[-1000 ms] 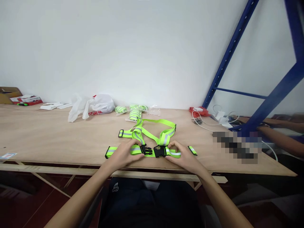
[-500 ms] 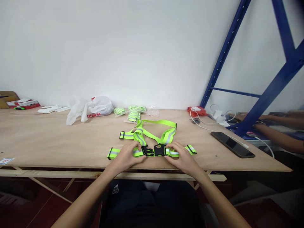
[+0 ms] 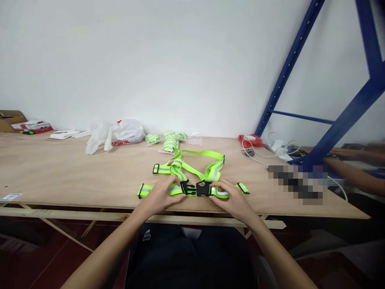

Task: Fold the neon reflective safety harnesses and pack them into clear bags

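Note:
A neon-green reflective harness (image 3: pixel 214 175) with silver stripes lies looped on the wooden table in front of me. My left hand (image 3: pixel 161 195) pinches the black pronged buckle half (image 3: pixel 184 187) at its strap end. The black socket buckle half (image 3: pixel 203 188) is held by my right hand (image 3: pixel 230 196) between thumb and fingers. Both halves face each other, the prongs just short of the socket or at its mouth. Black strap sliders (image 3: pixel 155 168) sit on the loose ends to either side.
Behind the harness lie several bagged rolls of reflective strap (image 3: pixel 170 143) and a white plastic bag (image 3: pixel 130 131). A red pouch (image 3: pixel 252 140) and white cables are at the right, near a blue metal frame (image 3: pixel 288 66). Another person's arm (image 3: pixel 349 170) shows beyond it.
The view has shifted slightly. Both hands keep their grip on the buckle halves, and the gap between the halves looks about the same or slightly smaller.

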The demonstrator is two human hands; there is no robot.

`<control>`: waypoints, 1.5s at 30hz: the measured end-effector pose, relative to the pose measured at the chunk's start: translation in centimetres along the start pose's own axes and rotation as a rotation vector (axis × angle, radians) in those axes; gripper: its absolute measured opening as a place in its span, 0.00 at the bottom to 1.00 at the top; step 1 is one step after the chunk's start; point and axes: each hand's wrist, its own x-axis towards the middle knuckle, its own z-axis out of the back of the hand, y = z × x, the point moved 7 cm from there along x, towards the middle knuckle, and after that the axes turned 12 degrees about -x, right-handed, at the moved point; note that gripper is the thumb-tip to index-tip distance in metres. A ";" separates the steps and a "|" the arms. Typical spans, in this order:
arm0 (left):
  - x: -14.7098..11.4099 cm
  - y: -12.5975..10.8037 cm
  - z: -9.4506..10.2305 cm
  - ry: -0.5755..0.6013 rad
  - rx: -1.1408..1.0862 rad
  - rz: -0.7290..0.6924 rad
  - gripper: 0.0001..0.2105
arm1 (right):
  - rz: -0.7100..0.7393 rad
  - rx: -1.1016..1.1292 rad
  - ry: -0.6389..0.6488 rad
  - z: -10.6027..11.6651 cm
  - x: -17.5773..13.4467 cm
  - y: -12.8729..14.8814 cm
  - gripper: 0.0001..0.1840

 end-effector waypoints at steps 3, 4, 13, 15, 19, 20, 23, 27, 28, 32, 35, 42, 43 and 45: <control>-0.1 0.1 0.1 -0.010 -0.004 -0.012 0.12 | -0.002 0.028 -0.016 0.1 -0.1 -0.1 0.10; -0.1 0.2 0.1 -0.015 -0.009 -0.021 0.12 | -0.006 0.037 -0.017 0.1 -0.1 -0.1 0.10; -0.1 0.5 0.6 -0.074 -0.063 -0.074 0.12 | -0.011 0.085 -0.031 0.3 0.1 0.2 0.10; -0.1 0.5 0.7 -0.080 -0.055 -0.070 0.12 | -0.007 0.084 -0.041 0.3 0.1 0.3 0.10; -0.2 0.6 0.9 -0.113 -0.066 -0.042 0.12 | 0.000 0.097 -0.061 0.3 -0.1 0.2 0.11; -0.2 0.6 1.0 -0.119 -0.069 -0.034 0.11 | -0.007 0.101 -0.063 0.3 -0.1 0.1 0.11; -0.3 0.5 1.0 -0.127 -0.080 -0.032 0.11 | -0.039 0.109 -0.067 0.0 -0.2 -0.3 0.12; -0.4 0.4 1.1 -0.156 -0.105 -0.027 0.11 | -0.068 0.131 -0.074 -0.1 -0.3 -0.6 0.13; -0.4 0.5 1.2 -0.164 -0.117 -0.024 0.12 | -0.073 0.142 -0.075 -0.1 -0.3 -0.6 0.13; -0.4 0.6 1.3 -0.168 -0.153 -0.021 0.12 | -0.092 0.177 -0.076 -0.2 -0.3 -0.5 0.14; -0.4 0.4 1.0 -0.126 -0.141 -0.020 0.12 | -0.089 0.176 -0.073 -0.3 -0.3 -0.5 0.14; -0.3 0.3 0.6 -0.083 -0.110 -0.049 0.12 | -0.080 0.154 -0.046 -0.5 -0.2 -0.5 0.13; -0.2 0.4 0.5 -0.078 -0.106 -0.053 0.13 | -0.077 0.154 -0.040 -0.5 -0.2 -0.5 0.12; -0.2 0.5 0.4 -0.061 -0.106 -0.052 0.14 | -0.069 0.159 -0.029 -0.6 -0.1 -0.4 0.12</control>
